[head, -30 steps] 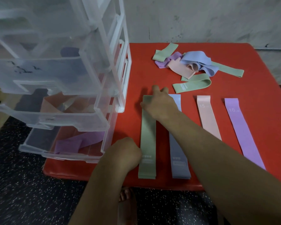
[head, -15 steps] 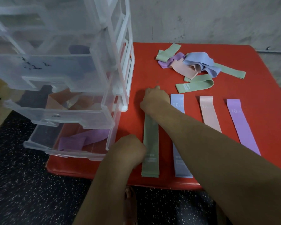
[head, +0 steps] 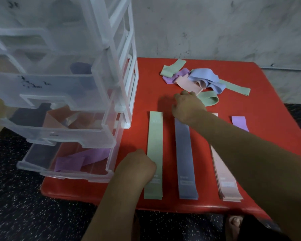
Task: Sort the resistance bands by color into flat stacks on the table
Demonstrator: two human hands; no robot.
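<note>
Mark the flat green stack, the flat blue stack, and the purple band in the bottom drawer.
flat green stack (head: 155,146): head view, middle of the top band.
flat blue stack (head: 185,153): head view, middle of the top band.
purple band (head: 71,162): head view, on its folded near part.

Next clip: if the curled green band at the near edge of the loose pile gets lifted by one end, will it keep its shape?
Probably not: the curled green band folds back on itself in a soft loop, so it likely hangs limp. It looks thin, like the bands lying flat in the green stack, so probably light.
</note>
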